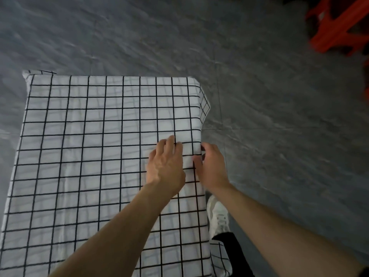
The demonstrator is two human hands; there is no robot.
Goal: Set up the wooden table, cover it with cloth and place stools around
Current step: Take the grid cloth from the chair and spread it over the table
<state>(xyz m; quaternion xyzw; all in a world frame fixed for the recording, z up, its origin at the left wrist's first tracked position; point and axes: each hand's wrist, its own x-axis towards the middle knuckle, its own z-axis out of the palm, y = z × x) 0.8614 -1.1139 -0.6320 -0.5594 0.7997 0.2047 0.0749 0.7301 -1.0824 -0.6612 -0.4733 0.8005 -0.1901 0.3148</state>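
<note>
I see the grid-checked cloth point(89, 156), thin and faintly creased, draped over the whole surface. I'd smooth outward, keeping the overhang even. My left hand point(165, 166) presses flat, fingers relaxed; my right hand point(211, 166) pinches the cloth's edge. Orange stools point(339, 27) wait well apart.

1. The cloth point(89, 146) lay spread over the table, draping past its right edge.
2. The left hand point(166, 166) rested on the cloth near that edge; the right hand point(211, 166) was just beside it, at the edge.
3. Stools point(339, 27) stood far right (blurred), well apart.
4. A shoe point(218, 214) stood on the floor point(279, 136) right of the table.
</note>
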